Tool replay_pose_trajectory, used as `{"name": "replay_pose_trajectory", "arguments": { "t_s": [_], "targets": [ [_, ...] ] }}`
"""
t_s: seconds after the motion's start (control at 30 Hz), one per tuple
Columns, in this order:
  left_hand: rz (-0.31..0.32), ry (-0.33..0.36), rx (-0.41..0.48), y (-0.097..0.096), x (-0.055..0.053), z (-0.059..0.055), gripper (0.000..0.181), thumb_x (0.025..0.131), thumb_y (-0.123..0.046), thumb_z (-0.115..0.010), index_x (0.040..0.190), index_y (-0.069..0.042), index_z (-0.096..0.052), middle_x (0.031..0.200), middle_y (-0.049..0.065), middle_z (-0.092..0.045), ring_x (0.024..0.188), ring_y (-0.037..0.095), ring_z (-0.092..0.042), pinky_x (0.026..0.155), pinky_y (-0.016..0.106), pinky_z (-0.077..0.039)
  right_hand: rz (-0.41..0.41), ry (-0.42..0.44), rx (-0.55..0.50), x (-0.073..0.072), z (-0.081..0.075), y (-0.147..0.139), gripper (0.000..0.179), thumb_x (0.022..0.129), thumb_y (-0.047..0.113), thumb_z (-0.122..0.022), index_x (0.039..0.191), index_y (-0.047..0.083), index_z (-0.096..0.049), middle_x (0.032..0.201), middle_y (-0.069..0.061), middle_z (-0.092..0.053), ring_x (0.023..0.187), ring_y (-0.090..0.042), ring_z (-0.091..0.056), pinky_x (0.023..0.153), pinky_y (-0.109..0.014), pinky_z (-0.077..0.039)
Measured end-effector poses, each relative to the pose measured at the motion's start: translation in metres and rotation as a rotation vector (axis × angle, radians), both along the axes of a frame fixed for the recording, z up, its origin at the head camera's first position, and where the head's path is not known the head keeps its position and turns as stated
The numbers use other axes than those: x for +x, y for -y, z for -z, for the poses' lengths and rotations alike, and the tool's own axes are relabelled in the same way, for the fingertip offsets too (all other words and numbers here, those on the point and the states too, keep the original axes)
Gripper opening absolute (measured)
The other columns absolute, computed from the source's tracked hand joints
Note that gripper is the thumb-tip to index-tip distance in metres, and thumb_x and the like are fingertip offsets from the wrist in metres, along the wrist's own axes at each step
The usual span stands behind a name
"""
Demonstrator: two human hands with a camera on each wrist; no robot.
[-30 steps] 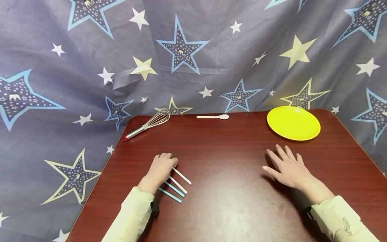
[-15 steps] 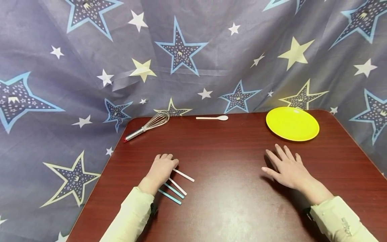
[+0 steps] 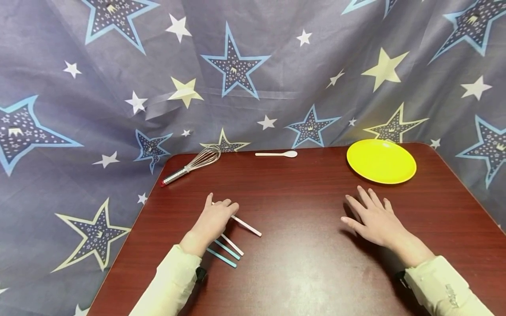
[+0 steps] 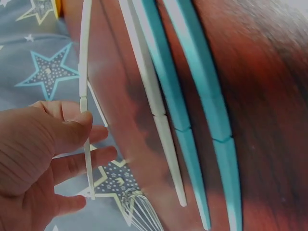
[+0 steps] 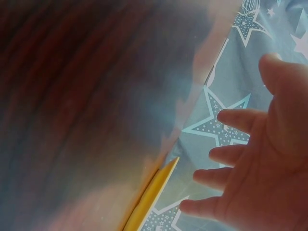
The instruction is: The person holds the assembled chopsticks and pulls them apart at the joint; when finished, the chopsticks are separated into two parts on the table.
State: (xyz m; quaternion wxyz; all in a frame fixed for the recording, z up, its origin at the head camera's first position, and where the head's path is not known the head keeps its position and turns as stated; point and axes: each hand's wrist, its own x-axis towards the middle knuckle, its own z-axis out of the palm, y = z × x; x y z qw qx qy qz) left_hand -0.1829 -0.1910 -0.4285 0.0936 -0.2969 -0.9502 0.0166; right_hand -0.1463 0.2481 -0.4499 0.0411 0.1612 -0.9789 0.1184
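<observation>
My left hand (image 3: 212,223) pinches a white chopstick (image 3: 248,227) between thumb and fingertips; in the left wrist view the thumb presses on its lower part and the other fingers spread behind. Beside that hand, a second white chopstick (image 4: 144,62) and two blue chopsticks, one in the middle (image 4: 168,86) and one on the right (image 4: 209,96), lie side by side on the table. The hand hides their far ends in the head view. My right hand (image 3: 377,226) has its fingers spread, palm down, and holds nothing. It is nearest to the yellow plate (image 3: 381,161).
On the brown table (image 3: 300,202), a whisk (image 3: 191,166) with a metal handle lies at the back left. A white spoon (image 3: 276,154) lies along the back edge. Behind the table hangs a grey curtain (image 3: 261,39) with stars.
My left hand has moved slightly right, and the white chopstick has shifted right, away from the other chopsticks. One finger of that hand now points forward. My right hand has hardly moved.
</observation>
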Motion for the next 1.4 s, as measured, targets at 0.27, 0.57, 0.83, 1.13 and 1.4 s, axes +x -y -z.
{"name": "replay_pose_trajectory", "arguments": {
  "t_s": [0.27, 0.57, 0.83, 1.13, 1.4],
  "targets": [
    [0.052, -0.003, 0.046, -0.009, 0.004, -0.008, 0.035, 0.076, 0.009, -0.071, 0.080, -0.016, -0.046, 0.063, -0.006, -0.049, 0.068, 0.022, -0.061, 0.104, 0.071, -0.018, -0.001, -0.009, -0.005, 0.001, 0.000, 0.000, 0.068, 0.094, 0.054, -0.054, 0.143, 0.007, -0.046, 0.152, -0.029, -0.025, 0.136, -0.053, -0.024, 0.097, -0.074, -0.019],
    [0.102, -0.024, 0.065, -0.024, 0.008, -0.007, 0.037, 0.075, 0.012, -0.065, 0.088, -0.014, -0.044, 0.063, -0.007, -0.057, 0.069, 0.015, -0.066, 0.104, 0.063, -0.029, -0.013, -0.010, -0.007, 0.001, 0.000, 0.002, 0.067, 0.094, 0.053, -0.053, 0.143, 0.007, -0.045, 0.151, -0.030, -0.027, 0.135, -0.053, -0.024, 0.096, -0.075, -0.019],
    [0.181, -0.023, 0.170, -0.042, 0.008, 0.002, 0.034, 0.077, 0.010, -0.066, 0.090, -0.012, -0.044, 0.062, -0.004, -0.047, 0.059, 0.018, -0.057, 0.066, 0.036, -0.050, -0.036, -0.002, -0.005, 0.001, 0.000, 0.007, 0.068, 0.095, 0.053, -0.052, 0.145, 0.008, -0.043, 0.151, -0.029, -0.027, 0.136, -0.054, -0.023, 0.097, -0.074, -0.020],
    [0.229, -0.002, 0.230, -0.070, 0.011, 0.007, 0.021, 0.088, -0.004, -0.065, 0.091, -0.012, -0.046, 0.065, -0.005, -0.050, 0.055, 0.015, -0.049, 0.052, 0.033, -0.043, -0.058, -0.001, -0.013, 0.004, -0.006, 0.016, 0.067, 0.095, 0.052, -0.053, 0.146, 0.009, -0.044, 0.151, -0.028, -0.030, 0.137, -0.053, -0.024, 0.099, -0.072, -0.022],
    [0.216, 0.086, 0.278, -0.093, 0.014, 0.013, 0.012, 0.095, -0.013, -0.060, 0.098, -0.014, -0.049, 0.075, -0.004, -0.058, 0.062, 0.019, -0.058, 0.056, 0.035, -0.047, -0.113, -0.065, -0.059, 0.001, -0.005, 0.025, 0.062, 0.096, 0.044, -0.057, 0.144, 0.007, -0.045, 0.146, -0.025, -0.040, 0.136, -0.050, -0.028, 0.101, -0.068, -0.026]
  ]
}}
